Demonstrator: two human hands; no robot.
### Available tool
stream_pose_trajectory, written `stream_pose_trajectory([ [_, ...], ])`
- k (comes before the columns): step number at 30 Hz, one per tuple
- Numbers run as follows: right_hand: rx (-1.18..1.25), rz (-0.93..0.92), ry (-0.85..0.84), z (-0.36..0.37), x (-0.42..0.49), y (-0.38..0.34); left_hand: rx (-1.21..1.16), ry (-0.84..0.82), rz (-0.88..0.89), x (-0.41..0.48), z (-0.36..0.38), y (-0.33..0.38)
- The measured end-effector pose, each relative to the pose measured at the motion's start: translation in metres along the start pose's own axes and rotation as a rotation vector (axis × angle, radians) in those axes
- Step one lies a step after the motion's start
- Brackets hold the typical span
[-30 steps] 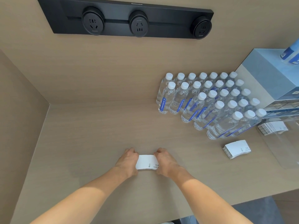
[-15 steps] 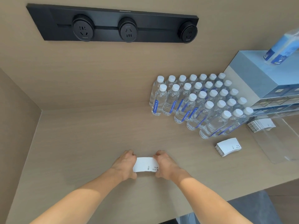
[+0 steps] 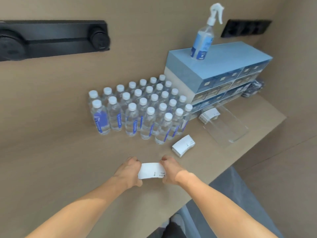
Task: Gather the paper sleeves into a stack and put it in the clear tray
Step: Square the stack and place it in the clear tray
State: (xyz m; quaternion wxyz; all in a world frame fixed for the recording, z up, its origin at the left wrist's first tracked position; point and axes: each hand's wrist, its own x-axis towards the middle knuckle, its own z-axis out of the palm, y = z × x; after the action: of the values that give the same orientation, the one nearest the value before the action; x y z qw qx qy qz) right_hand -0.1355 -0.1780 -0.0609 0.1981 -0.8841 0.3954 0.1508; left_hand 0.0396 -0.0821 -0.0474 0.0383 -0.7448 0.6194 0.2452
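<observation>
Beige counter (image 3: 51, 160) in a wood-panelled alcove, wall close behind; black socket rail (image 3: 51, 40) up left, blurred and cut off by the frame edge. Left hand (image 3: 127, 172) and right hand (image 3: 171, 170) clamped on opposite ends of one stack of white paper sleeves (image 3: 151, 170), fingers curled over the far edge, thumbs on the near side; stack squeezed between the palms, low over the counter, contact with the surface not resolvable. Second stack of sleeves (image 3: 183, 146) lying loose on the counter, ahead and right of the hands, just beside the nearest water bottles (image 3: 142, 107). Clear tray (image 3: 226, 127) further right, near the counter's front edge; third sleeve pile (image 3: 210, 115) at its far end, inside or just behind the wall hard to say through the plastic. Blue drawer unit (image 3: 219, 66) behind the tray, spray bottle (image 3: 203, 40) upright on top; dark bundle (image 3: 253, 89) at its right end, unidentifiable. Open counter to the left of the hands and between hands and tray; front edge runs diagonally close behind the right wrist. Second dark wall panel (image 3: 247, 28) top right, detail lost to blur.
</observation>
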Motion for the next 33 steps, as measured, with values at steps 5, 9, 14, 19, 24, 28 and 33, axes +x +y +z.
stream_pose_trajectory([
  [5,0.005,-0.066,-0.006,-0.019,0.025,0.077,-0.041,0.016,-0.089,0.048,0.002,0.058],
  [9,0.005,-0.200,-0.014,-0.042,0.047,0.140,-0.168,0.045,-0.235,0.077,-0.002,0.110],
  [14,-0.001,-0.344,-0.076,-0.086,0.068,0.189,-0.307,0.127,-0.347,0.100,-0.013,0.160],
  [19,-0.041,-0.414,-0.104,-0.111,0.089,0.217,-0.267,0.173,-0.411,0.125,-0.023,0.188],
  [24,-0.046,-0.458,-0.108,-0.117,0.101,0.225,-0.232,0.172,-0.474,0.140,-0.026,0.197],
  [28,-0.094,-0.491,-0.127,-0.117,0.109,0.229,-0.260,0.170,-0.511,0.147,-0.019,0.203],
  [33,-0.104,-0.482,-0.170,-0.106,0.110,0.234,-0.259,0.133,-0.546,0.151,-0.008,0.205],
])
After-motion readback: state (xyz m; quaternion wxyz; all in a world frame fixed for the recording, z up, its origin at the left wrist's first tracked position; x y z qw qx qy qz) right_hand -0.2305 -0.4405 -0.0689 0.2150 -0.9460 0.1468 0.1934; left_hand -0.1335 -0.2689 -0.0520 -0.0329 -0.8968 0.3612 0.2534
